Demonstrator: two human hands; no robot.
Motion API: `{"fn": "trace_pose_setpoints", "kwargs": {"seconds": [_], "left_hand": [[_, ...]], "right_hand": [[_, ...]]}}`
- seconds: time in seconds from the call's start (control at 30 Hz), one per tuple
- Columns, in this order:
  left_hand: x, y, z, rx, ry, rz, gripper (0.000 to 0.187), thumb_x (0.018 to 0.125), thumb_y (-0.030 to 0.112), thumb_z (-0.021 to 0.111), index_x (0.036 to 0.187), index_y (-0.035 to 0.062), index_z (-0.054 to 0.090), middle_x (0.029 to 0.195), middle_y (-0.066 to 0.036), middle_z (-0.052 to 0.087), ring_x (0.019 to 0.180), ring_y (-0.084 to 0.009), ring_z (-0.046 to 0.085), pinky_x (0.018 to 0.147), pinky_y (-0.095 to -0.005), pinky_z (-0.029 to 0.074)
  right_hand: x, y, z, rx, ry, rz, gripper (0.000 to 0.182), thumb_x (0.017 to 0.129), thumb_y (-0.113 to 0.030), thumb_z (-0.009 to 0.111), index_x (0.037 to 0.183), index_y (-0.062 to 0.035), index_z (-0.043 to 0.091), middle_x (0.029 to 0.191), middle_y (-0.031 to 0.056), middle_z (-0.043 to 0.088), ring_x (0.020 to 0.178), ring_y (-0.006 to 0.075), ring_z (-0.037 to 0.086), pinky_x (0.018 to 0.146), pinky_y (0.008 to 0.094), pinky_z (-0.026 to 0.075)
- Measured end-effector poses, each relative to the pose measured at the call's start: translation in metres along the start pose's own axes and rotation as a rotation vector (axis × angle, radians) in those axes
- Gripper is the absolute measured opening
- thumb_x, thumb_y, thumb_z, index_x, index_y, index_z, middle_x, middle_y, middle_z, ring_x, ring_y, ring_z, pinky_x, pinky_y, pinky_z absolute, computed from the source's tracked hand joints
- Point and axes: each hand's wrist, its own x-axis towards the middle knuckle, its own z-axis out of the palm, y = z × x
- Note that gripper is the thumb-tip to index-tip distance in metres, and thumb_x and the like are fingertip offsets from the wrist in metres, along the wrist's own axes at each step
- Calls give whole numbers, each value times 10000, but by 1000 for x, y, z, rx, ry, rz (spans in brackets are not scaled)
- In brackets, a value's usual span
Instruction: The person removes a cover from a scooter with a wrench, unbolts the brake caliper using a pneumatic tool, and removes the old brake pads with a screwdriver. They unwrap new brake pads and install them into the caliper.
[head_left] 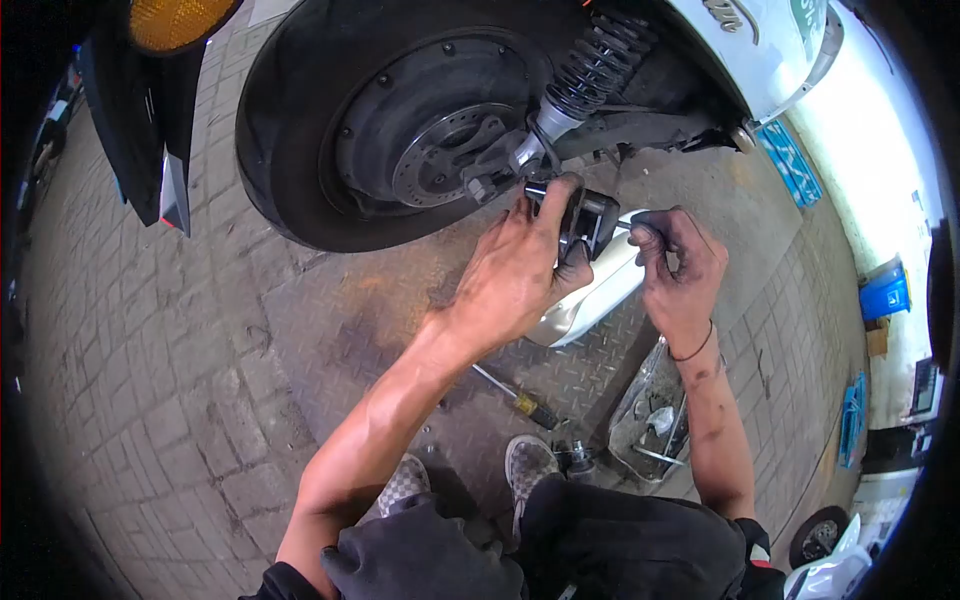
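Near the middle, my left hand is wrapped round a black brake caliper, its thumb below and fingers over the top. To the right, my right hand is closed, thumb and fingertips pinched at the caliper's right side on a thin, dark piece too small to name. The caliper is held below a coil-spring shock absorber, close to the wheel's brake disc. A white body panel lies behind and below my hands.
A screwdriver lies on the metal plate near my shoes. Right of it sits a tray with small parts. The black tire stands at upper left, a blue bin at far right, and another wheel at lower right.
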Motion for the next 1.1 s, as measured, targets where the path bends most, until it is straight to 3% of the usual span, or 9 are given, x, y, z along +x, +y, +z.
{"fn": "trace_pose_setpoints", "kwargs": {"seconds": [0.1, 0.3, 0.53, 0.63, 0.7, 0.8, 1.0, 1.03, 1.1], "left_hand": [[2, 0, 2, -87, 34, 24, 737, 845, 183, 789, 1423, 42, 355, 1199, -356, 554, 1108, -555, 578, 938, -582, 468], [2, 0, 7, -108, 79, 35, 766, 811, 142, 815, 1419, 31, 363, 1175, -355, 564, 1097, -548, 585, 920, -569, 472], [3, 4, 11, -96, 99, -27, 706, 825, 109, 772, 1404, 39, 374, 1132, -344, 573, 1021, -534, 616, 854, -576, 503], [3, 8, 10, -94, 82, -89, 708, 816, 134, 792, 1390, 50, 385, 1177, -356, 549, 1033, -549, 613, 880, -585, 510], [4, 6, 12, -92, 58, -103, 725, 812, 109, 790, 1410, 82, 381, 1236, -338, 537, 1105, -554, 587, 913, -582, 487], [4, 4, 17, -76, 82, -102, 714, 806, 113, 792, 1396, 88, 390, 1227, -336, 531, 1100, -553, 585, 902, -593, 483], [2, 0, 12, -83, 78, -60, 708, 808, 135, 799, 1384, 61, 392, 1231, -348, 526, 1108, -547, 583, 936, -585, 489], [2, 0, 9, -112, 26, -71, 710, 811, 153, 804, 1375, 37, 389, 1249, -376, 509, 1120, -563, 569, 960, -579, 490], [1, -4, 8, -130, 19, -49, 708, 813, 152, 803, 1379, 58, 389, 1248, -356, 520, 1111, -553, 578, 934, -578, 496]], "right_hand": [[4, -10, -15, 58, -103, 65, 163, 839, 12, 752, 999, 14, 716, 888, 138, 728, 714, 252, 703, 678, 331, 542], [4, 2, -26, -99, -83, -137, 163, 837, -7, 754, 998, 6, 730, 907, 132, 732, 752, 242, 715, 686, 327, 536], [5, 5, -16, 7, -29, -30, 114, 864, -21, 741, 973, 5, 721, 824, 113, 716, 679, 209, 686, 646, 311, 518], [-1, 6, -7, 73, -3, 106, 95, 933, -72, 715, 951, 21, 709, 750, 95, 679, 627, 156, 647, 599, 296, 494], [-1, 7, -4, 78, -23, 211, 261, 1018, -188, 660, 886, 37, 680, 691, 59, 631, 591, 106, 588, 544, 294, 455], [2, 10, 2, 239, -58, 310, 380, 1057, -273, 611, 833, 31, 655, 660, 19, 585, 592, 81, 545, 524, 293, 424], [17, -11, 1, 361, -212, 606, 382, 1047, -286, 630, 809, 13, 653, 678, -4, 571, 583, 83, 488, 517, 275, 389], [16, -12, 0, 356, -203, 611, 382, 1047, -286, 630, 809, 13, 653, 678, -4, 571, 583, 83, 488, 517, 275, 389], [11, -13, -7, 241, -231, 366, 335, 1010, -278, 681, 854, 18, 669, 678, 12, 561, 605, 80, 489, 535, 274, 404]]}}
